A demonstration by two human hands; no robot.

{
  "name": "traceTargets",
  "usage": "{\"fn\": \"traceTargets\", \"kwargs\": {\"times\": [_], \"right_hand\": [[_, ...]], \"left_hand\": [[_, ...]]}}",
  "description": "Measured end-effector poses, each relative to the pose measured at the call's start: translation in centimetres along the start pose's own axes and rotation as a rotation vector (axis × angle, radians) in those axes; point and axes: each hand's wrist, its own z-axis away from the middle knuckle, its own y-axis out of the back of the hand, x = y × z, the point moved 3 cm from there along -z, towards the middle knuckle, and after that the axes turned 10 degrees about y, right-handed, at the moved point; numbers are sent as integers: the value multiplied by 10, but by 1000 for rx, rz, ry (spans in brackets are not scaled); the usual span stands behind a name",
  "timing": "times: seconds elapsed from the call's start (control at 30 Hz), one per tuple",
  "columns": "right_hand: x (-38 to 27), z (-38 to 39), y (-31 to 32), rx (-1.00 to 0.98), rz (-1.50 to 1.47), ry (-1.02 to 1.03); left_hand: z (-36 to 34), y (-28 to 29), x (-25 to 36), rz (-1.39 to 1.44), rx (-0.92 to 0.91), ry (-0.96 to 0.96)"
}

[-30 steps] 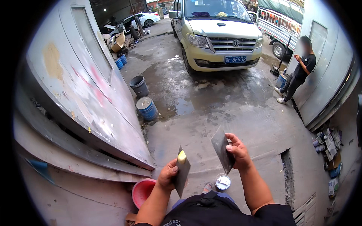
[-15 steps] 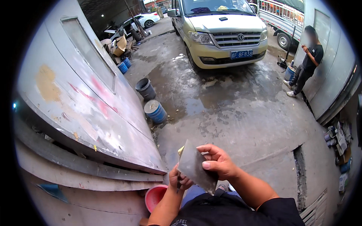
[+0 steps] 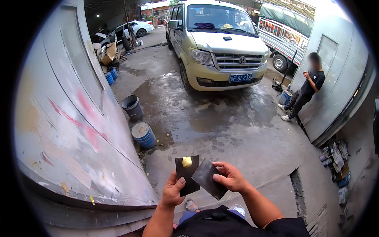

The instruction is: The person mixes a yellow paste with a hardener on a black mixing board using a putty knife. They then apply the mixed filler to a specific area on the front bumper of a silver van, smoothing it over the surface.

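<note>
A wet-stained concrete floor [image 3: 237,146] spreads across the scene, with a pale yellow van [image 3: 233,43] parked at its far side. A truck [image 3: 282,37] with a slatted bed stands beyond it to the far right. A paint-smeared grey panel [image 3: 79,118] fills the left side, and another grey panel [image 3: 335,79] rises on the right, where a co-worker [image 3: 312,87] leans. A dark open bucket [image 3: 134,110] stands near the left panel, with a blue drum [image 3: 145,139] just nearer.

At the near middle, the person's left hand [image 3: 173,189] grips a dark flat plate [image 3: 185,175] by its lower left edge, thumb across the face. The right hand [image 3: 233,177] pinches a second plate [image 3: 209,181], tilted, its left corner overlapping the first in view; whether the two touch cannot be told. A small yellow lump [image 3: 187,162] sits at the top edge of the left-hand plate.

The step in hand looks like handling the lump with the paired plates. A next move across it would call for a steady left plate and a controlled angle on the right one, so the lump stays off the edge.
</note>
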Motion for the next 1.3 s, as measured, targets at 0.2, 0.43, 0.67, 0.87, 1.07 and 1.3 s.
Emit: {"fn": "traceTargets", "kwargs": {"times": [0.2, 0.43, 0.67, 0.87, 1.07, 1.3], "right_hand": [[-9, -50, -4, -73, 95, -4], [-64, -80, 0, -113, -95, 325], [-84, -98, -1, -447, 408, 535], [-71, -114, 75, -439, 1068, 529], [-85, -124, 86, -35, 1031, 650], [-98, -125, 131, -29, 933, 623]], "left_hand": [[-28, 20, 35, -428, -120, 108], [-50, 34, 50, -37, -77, 501], [-72, 32, 40, 296, -335, 483], [-110, 5, 15, 205, -195, 385], [-171, -18, -21, -279, 155, -51], [-205, -26, -49, -492, 265, -153]]}}
